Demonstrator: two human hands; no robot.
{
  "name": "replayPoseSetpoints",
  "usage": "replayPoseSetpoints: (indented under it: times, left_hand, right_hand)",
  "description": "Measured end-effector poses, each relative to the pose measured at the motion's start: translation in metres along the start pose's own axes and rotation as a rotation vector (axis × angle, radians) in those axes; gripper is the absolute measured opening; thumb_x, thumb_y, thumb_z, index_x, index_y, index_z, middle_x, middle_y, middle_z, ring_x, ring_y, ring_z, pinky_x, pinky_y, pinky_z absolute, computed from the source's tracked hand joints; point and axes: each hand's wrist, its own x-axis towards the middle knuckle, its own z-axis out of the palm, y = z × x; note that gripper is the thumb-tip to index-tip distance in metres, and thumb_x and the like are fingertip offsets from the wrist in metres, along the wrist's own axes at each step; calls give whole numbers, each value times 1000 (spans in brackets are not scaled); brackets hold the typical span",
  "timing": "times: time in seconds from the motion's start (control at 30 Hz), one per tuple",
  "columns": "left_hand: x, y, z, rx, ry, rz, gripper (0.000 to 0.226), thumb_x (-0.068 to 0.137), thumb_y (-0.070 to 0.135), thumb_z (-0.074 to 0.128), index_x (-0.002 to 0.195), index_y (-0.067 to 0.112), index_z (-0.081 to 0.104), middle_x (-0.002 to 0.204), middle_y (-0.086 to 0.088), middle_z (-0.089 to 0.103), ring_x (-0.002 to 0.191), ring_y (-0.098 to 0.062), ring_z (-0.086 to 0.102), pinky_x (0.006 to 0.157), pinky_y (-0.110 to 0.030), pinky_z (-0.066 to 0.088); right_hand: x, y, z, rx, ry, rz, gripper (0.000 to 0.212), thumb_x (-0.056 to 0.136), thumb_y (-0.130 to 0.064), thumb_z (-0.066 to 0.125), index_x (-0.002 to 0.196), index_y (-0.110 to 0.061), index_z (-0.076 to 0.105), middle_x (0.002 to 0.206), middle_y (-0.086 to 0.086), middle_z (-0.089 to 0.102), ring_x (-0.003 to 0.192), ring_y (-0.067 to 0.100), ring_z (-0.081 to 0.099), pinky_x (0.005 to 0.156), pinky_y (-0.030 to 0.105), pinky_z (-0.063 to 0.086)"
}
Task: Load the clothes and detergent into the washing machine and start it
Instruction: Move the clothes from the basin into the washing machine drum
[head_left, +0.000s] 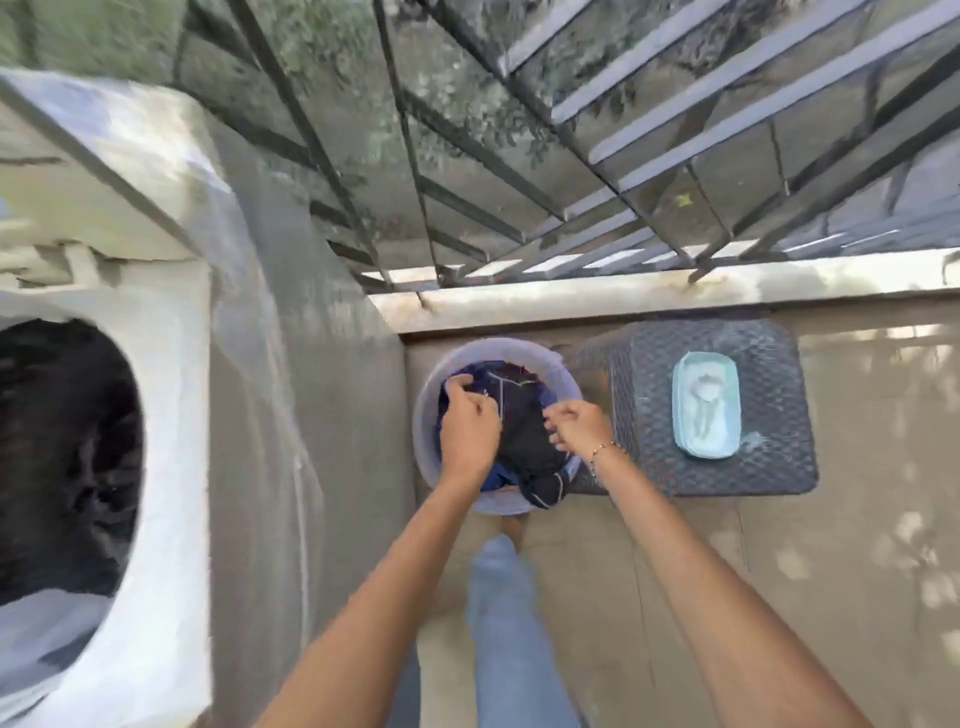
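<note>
Both hands are working in the round pale-lilac plastic basin (423, 415) at frame centre: our left hand (470, 423) and right hand (579, 428) are pinching the dark navy clothes (524, 431). We are gathering a full bundle, judging it best lifted together toward the white washing machine's open drum (62, 457) at lower left.

Head camera looks steeply down (close) over floor (675, 597).

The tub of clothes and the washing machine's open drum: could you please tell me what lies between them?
In the head view, only the machine's covered grey side panel separates the tub of clothes from the open drum; nothing loose lies between.
</note>
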Motion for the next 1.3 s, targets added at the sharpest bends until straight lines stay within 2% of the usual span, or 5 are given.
replayPoseSetpoints:
  times: [0.23,0.6,1.0,1.13,1.3]
  left_hand:
    - [62,-114,58,24,-133,-226,43,87,-14,27,127,-1,35,73,1,54,55,-20,51,52,-25,39]
    - [83,-168,55,-13,-132,-473,40,96,3,38,135,10,36,88,4,54,75,-18,59,86,-34,44]
    - [88,-148,67,-157,-297,-755,66,86,60,54,139,24,38,133,0,48,118,-24,54,82,-37,50]
    - [95,-137,65,-269,-133,-632,37,91,16,51,127,14,48,106,-7,64,89,-21,62,76,-31,53]
    - [96,-117,39,-406,-18,-626,33,85,-8,28,81,13,53,58,-8,49,38,-15,33,45,-24,46]
  right_hand:
    - [101,112,36,-629,-257,15,47,86,-21,62,130,-9,51,128,16,58,118,31,55,101,35,41]
    - [121,171,82,-1275,-295,-206,58,89,-20,54,143,-24,32,130,8,54,129,29,37,103,41,31]
    - [90,103,69,-130,-259,-246,25,77,-3,71,100,-11,71,104,4,69,92,10,57,83,15,44]
    - [78,78,61,70,-685,-206,38,82,15,51,111,-4,67,109,2,67,104,9,61,95,15,46]
    - [118,74,50,-222,-206,-384,66,69,11,59,128,-20,51,135,6,48,122,19,46,101,32,41]
